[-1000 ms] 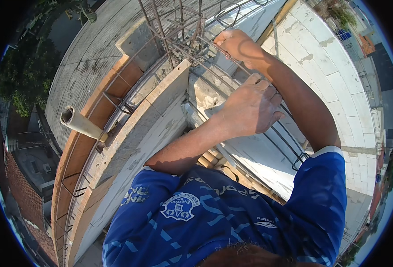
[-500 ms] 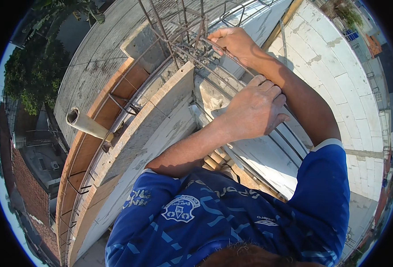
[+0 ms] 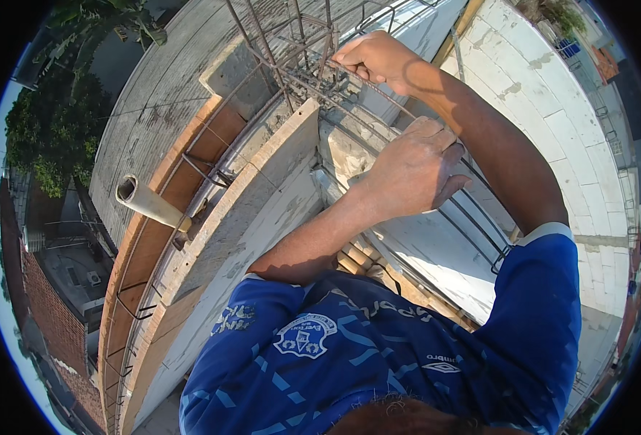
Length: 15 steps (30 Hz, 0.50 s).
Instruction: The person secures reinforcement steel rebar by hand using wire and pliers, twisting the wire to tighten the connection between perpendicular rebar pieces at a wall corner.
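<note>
Our right hand (image 3: 378,56) is closed in a pinch at the top of the steel bar cage (image 3: 299,51), fingertips pressed together on what looks like a thin wire or the end of a long bar; which of the two is too fine to tell. Our left hand (image 3: 415,170) sits lower and nearer to us, fingers curled shut over a long bar (image 3: 480,225) that runs along the top of the white block wall (image 3: 415,254); whether it grips the bar itself or only rests on it is hidden by the knuckles.

The cage stands at the corner where the wall meets a concrete beam (image 3: 262,188), with wooden formwork (image 3: 146,239) on the outer side and a pale pipe (image 3: 146,201) poking out over the drop to the rooftops (image 3: 52,290) below.

To do this well, we judge that the left hand should keep the long bar steady and pressed against the cage while the right does the fine work, so that the joint does not shift. We should keep our weight over the wall, not lean toward the open edge, and watch the cut bar ends near the right wrist.
</note>
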### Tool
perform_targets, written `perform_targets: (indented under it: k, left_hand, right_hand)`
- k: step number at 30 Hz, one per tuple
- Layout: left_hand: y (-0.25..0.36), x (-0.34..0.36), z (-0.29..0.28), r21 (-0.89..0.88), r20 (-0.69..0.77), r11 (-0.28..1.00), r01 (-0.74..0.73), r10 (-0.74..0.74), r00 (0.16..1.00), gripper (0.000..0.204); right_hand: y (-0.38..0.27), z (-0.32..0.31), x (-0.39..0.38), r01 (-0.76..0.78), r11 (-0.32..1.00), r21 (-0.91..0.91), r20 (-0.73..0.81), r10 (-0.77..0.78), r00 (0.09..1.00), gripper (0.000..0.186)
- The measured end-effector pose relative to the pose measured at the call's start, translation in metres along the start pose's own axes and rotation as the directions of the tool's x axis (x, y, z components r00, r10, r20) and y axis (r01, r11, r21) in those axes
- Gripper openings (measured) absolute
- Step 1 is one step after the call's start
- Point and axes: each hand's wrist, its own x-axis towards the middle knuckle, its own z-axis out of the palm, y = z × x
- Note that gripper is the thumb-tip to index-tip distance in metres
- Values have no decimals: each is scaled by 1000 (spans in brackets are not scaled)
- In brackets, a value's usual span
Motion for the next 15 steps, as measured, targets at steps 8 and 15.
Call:
perform_targets:
  k: [8,15]
  left_hand:
    - [0,1,3,2,-57,999,-53,53,997,34]
    - [-5,-5,5,-7,-204,987,-163,158,966,21]
  right_hand:
    - [-7,8,-5,-38,999,-11,-37,38,999,26]
    - [4,16,1,-34,978,207,-85,53,995,23]
